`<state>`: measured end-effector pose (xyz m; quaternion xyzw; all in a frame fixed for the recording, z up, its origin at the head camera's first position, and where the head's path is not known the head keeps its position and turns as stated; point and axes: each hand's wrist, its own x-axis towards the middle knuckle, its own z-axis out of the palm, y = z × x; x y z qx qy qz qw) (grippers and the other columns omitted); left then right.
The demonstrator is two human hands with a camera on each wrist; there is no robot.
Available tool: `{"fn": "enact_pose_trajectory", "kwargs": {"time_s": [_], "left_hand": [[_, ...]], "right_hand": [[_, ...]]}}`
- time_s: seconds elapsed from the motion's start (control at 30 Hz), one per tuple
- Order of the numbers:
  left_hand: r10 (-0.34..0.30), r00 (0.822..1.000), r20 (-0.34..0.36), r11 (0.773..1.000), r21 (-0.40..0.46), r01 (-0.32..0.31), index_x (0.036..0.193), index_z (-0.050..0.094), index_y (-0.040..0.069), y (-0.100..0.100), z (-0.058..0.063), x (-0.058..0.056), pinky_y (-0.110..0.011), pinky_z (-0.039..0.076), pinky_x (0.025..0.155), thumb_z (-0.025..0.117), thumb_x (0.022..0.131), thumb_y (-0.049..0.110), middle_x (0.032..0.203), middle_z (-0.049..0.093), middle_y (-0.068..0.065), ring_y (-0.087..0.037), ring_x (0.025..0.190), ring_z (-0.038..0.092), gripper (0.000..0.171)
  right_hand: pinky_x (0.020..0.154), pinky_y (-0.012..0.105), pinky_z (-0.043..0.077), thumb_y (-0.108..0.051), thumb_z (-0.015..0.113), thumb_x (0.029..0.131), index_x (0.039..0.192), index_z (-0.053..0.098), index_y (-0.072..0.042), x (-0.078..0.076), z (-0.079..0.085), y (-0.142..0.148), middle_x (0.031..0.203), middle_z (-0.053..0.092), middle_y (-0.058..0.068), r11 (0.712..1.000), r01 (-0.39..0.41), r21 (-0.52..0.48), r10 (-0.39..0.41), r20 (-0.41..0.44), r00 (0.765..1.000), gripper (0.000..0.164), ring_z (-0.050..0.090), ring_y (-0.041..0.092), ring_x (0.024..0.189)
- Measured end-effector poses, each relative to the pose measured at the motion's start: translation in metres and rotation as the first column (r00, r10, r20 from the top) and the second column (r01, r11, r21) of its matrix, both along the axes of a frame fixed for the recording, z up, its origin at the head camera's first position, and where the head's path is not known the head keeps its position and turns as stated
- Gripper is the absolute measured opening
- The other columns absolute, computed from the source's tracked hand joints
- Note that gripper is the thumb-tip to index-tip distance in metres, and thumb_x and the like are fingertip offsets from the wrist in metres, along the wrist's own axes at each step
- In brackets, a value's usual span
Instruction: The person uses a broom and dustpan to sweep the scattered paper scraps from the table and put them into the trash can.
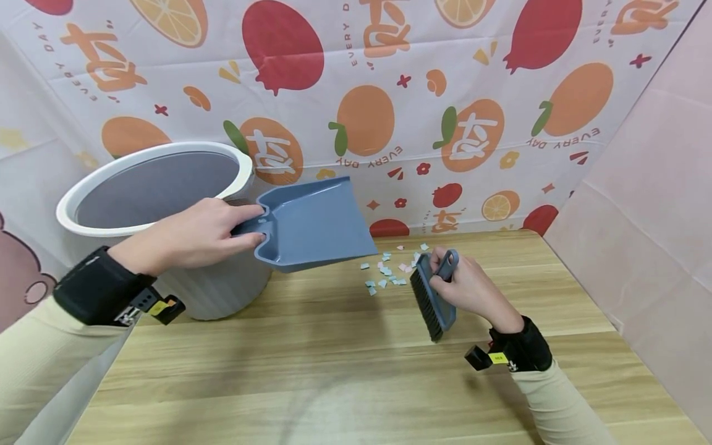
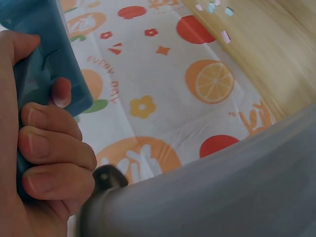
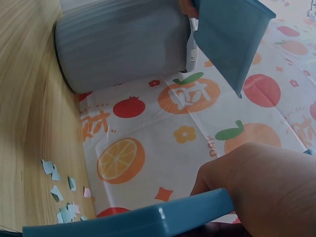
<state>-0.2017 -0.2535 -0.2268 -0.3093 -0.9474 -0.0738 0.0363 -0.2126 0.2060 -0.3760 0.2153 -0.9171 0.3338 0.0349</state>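
My left hand (image 1: 208, 238) grips the short handle of a blue-grey dustpan (image 1: 317, 222), its fingers curled round it in the left wrist view. The pan is raised above the table, its wide lip toward the right. With my right hand (image 1: 464, 281) I hold a small blue-grey brush (image 1: 439, 296) by its looped handle, dark bristles facing left and down. Between the two tools, scraps of blue and pink paper (image 1: 385, 271) lie scattered on the wooden table (image 1: 311, 371). The brush head stands just right of these scraps.
A grey ribbed trash bin (image 1: 222, 290) with a white rim stands at the table's left, behind my left forearm. A fruit-printed cloth (image 1: 356, 55) hangs along the back edge, and a pale pink cloth (image 1: 656, 204) lines the right side.
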Motion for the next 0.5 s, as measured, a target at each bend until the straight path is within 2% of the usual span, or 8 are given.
{"fn": "enact_pose_trajectory", "kwargs": {"time_s": [0.13,0.27,0.5], "left_hand": [[-0.033,0.999,-0.001,0.999,-0.003,0.033,0.097,0.056,0.021,0.004,-0.011,-0.004,-0.024,0.032,0.064,0.068,0.107,0.032,0.067,0.036,0.012,-0.002,0.056,0.035,0.019],[-0.053,0.998,0.040,0.998,0.015,0.053,0.095,0.057,0.021,0.005,-0.024,-0.008,-0.024,0.032,0.061,0.069,0.107,0.031,0.066,0.036,0.013,-0.001,0.056,0.036,0.020],[-0.014,0.998,0.061,1.000,0.021,0.013,0.094,0.057,0.018,0.003,-0.056,-0.007,-0.024,0.031,0.059,0.068,0.108,0.034,0.068,0.034,0.012,-0.003,0.056,0.035,0.023]], "right_hand": [[0.061,0.026,0.028,-0.002,0.064,0.095,0.098,0.055,-0.012,0.000,-0.001,0.000,0.069,0.034,-0.008,1.000,-0.003,-0.002,0.003,-0.009,1.000,0.013,0.032,0.007,0.060],[0.060,0.026,0.029,-0.002,0.064,0.095,0.098,0.056,-0.012,0.000,-0.001,0.001,0.068,0.034,-0.008,1.000,0.001,-0.003,-0.001,-0.007,1.000,0.013,0.032,0.008,0.060],[0.060,0.026,0.029,-0.003,0.063,0.094,0.099,0.056,-0.010,0.000,-0.002,0.001,0.068,0.034,-0.008,1.000,-0.001,-0.004,0.001,-0.005,1.000,0.011,0.033,0.008,0.059]]}}
